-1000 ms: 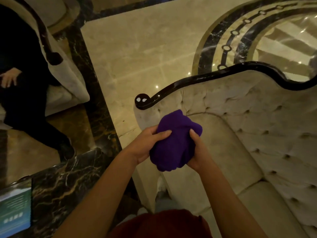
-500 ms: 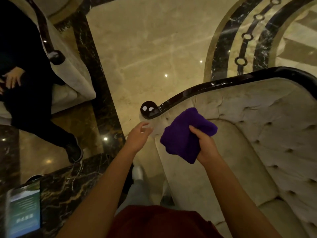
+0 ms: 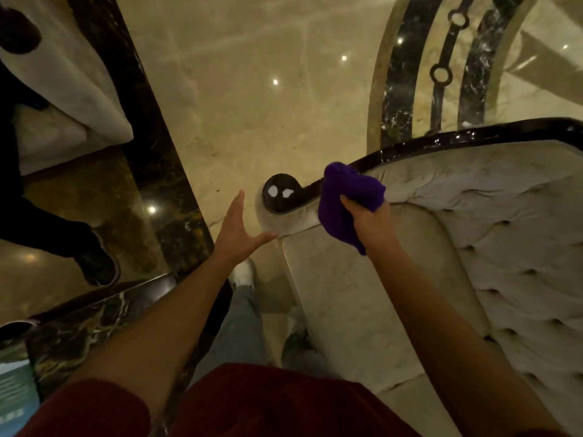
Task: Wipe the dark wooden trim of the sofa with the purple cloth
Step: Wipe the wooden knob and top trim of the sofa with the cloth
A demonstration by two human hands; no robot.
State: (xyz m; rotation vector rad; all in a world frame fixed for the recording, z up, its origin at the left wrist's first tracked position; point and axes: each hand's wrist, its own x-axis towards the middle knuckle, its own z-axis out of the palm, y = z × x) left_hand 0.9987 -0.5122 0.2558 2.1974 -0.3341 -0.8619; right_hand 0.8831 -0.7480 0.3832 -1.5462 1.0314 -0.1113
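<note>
Now, in the head view, the purple cloth (image 3: pixel 347 200) is seen just right of the middle of the frame. It is bunched up in the right hand (image 3: pixel 367 220), with the fingers closed around it. Its top edge is pressed on or just over the dark trim (image 3: pixel 441 145) of the sofa (image 3: pixel 504 231). That trim is seen as a shiny black line from the right edge down to a round knob (image 3: pixel 281 193) in the middle.

The left hand (image 3: pixel 238 230) is held open and flat, with nothing in it. It is seen just left of the knob, and its thumb looks to be touching the pale end of the sofa arm.

The cloth is judged to be soft, light and floppy. It can be squashed and folded to fit the curve. A full grip from behind, as now, should keep it from slipping out. The trim is judged to be hard and smooth, so the cloth should slide on it easily. The knob may need the cloth wrapped around it.

At the left edge, another person's legs are seen beside a second seat.
</note>
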